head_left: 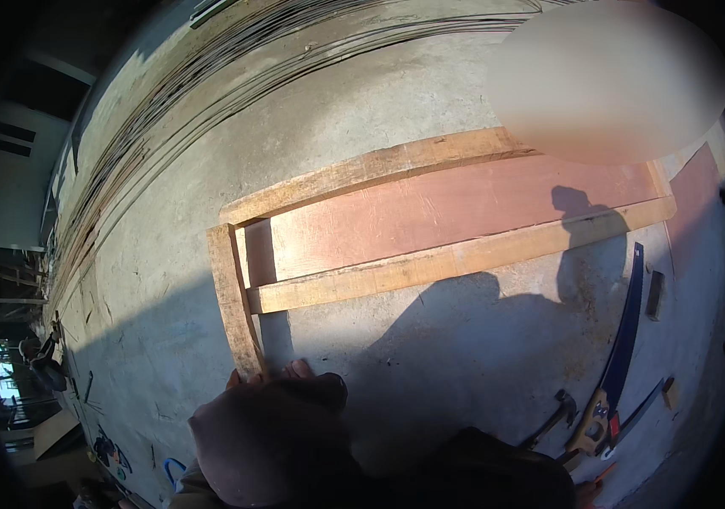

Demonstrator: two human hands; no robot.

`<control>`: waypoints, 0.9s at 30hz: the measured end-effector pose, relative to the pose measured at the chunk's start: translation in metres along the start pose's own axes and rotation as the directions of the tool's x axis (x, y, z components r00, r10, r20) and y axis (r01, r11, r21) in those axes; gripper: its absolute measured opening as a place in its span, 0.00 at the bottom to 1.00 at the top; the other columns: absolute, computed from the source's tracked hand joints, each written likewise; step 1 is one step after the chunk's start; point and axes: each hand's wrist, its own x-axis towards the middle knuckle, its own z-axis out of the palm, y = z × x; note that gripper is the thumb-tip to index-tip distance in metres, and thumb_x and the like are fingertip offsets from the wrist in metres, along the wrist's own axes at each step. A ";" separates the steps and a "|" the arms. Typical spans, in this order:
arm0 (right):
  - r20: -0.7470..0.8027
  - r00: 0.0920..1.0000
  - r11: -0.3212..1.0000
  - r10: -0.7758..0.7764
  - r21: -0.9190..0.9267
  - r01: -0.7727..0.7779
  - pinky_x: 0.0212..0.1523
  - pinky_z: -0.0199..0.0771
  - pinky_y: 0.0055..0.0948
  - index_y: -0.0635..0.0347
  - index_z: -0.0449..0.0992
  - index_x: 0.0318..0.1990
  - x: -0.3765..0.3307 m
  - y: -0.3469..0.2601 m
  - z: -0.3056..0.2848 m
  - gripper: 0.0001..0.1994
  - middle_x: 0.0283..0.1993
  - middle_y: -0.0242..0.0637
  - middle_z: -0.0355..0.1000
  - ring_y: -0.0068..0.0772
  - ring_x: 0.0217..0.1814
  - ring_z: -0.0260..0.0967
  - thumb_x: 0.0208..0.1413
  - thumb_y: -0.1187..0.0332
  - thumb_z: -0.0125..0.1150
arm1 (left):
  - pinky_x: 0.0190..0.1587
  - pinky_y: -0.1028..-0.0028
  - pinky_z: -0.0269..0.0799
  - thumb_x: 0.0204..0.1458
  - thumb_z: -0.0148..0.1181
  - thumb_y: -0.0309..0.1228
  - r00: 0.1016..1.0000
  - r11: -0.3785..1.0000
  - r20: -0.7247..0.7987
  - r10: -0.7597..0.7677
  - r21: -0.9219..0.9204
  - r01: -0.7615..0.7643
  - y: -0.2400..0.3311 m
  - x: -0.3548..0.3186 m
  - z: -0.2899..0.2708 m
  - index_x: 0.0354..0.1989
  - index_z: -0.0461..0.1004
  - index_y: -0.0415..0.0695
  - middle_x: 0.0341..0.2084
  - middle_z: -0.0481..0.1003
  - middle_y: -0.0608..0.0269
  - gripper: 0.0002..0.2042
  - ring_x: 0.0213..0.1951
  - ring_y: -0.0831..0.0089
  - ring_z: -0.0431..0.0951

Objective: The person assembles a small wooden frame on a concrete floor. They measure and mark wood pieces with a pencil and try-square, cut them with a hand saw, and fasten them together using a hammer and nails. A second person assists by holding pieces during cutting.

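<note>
A short wooden plank lies across the left end of a long wooden frame, whose near rail and far rail border a reddish plywood sheet. At the plank's near end, the fingers of my left hand close on the wood; my dark-clothed knee hides the rest. Skin just right of it may be a thumb or toes; I cannot tell. At the lower right edge, my right hand is partly visible, with a thin orange pencil-like stick at its fingers.
On the concrete to the right lie a hammer, a handsaw, a second blade-like tool and small wood blocks. Long steel rods run along the far left. Another person is at the left edge. A blurred patch covers the upper right.
</note>
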 end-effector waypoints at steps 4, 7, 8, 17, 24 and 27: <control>0.143 0.859 0.792 -0.492 0.484 0.373 0.27 0.61 0.23 0.60 0.67 0.57 -0.043 -0.233 0.037 0.17 0.29 0.31 0.64 0.20 0.26 0.61 0.66 0.63 0.42 | 0.50 0.54 0.68 0.63 0.45 0.45 0.967 0.931 -0.220 0.127 0.363 -0.040 0.069 -0.018 -0.039 0.44 0.68 0.47 0.43 0.73 0.51 0.15 0.48 0.52 0.73; 0.247 0.688 0.660 -0.682 0.614 0.433 0.27 0.59 0.21 0.60 0.68 0.45 -0.109 -0.444 0.079 0.10 0.25 0.26 0.57 0.17 0.24 0.56 0.70 0.64 0.44 | 0.49 0.53 0.69 0.62 0.47 0.46 0.932 0.747 -0.323 0.165 0.658 0.096 0.079 -0.031 -0.064 0.44 0.68 0.46 0.43 0.74 0.48 0.16 0.48 0.49 0.74; 0.316 0.579 0.604 -0.752 0.681 0.413 0.26 0.58 0.21 0.59 0.68 0.42 -0.138 -0.509 0.089 0.10 0.24 0.26 0.56 0.17 0.23 0.56 0.71 0.63 0.45 | 0.49 0.52 0.69 0.62 0.47 0.46 0.921 0.671 -0.350 0.170 0.725 0.152 0.078 -0.036 -0.071 0.45 0.69 0.45 0.43 0.75 0.47 0.17 0.48 0.48 0.74; 0.243 -0.462 -0.098 -0.853 0.794 0.600 0.27 0.69 0.32 0.62 0.74 0.46 -0.536 -0.749 0.208 0.11 0.24 0.41 0.70 0.33 0.22 0.69 0.60 0.68 0.64 | 0.46 0.49 0.72 0.59 0.53 0.49 0.886 0.424 -0.463 0.018 0.806 0.413 0.051 -0.042 -0.112 0.47 0.70 0.40 0.42 0.78 0.39 0.22 0.48 0.40 0.77; 0.624 -0.426 0.252 -0.655 0.711 0.656 0.30 0.66 0.24 0.64 0.77 0.51 -0.671 -0.724 0.289 0.15 0.26 0.29 0.67 0.19 0.30 0.63 0.62 0.63 0.64 | 0.37 0.48 0.74 0.49 0.55 0.70 0.927 0.548 -0.298 0.229 0.827 0.130 0.031 -0.039 -0.134 0.42 0.73 0.41 0.27 0.79 0.42 0.37 0.34 0.38 0.80; 0.733 -0.361 0.464 -0.577 0.657 0.594 0.31 0.65 0.25 0.65 0.79 0.49 -0.671 -0.718 0.296 0.14 0.28 0.25 0.66 0.16 0.31 0.60 0.63 0.64 0.64 | 0.35 0.49 0.75 0.44 0.50 0.78 0.943 0.578 -0.313 0.109 0.792 0.196 0.030 -0.044 -0.131 0.42 0.73 0.41 0.25 0.79 0.44 0.44 0.32 0.40 0.80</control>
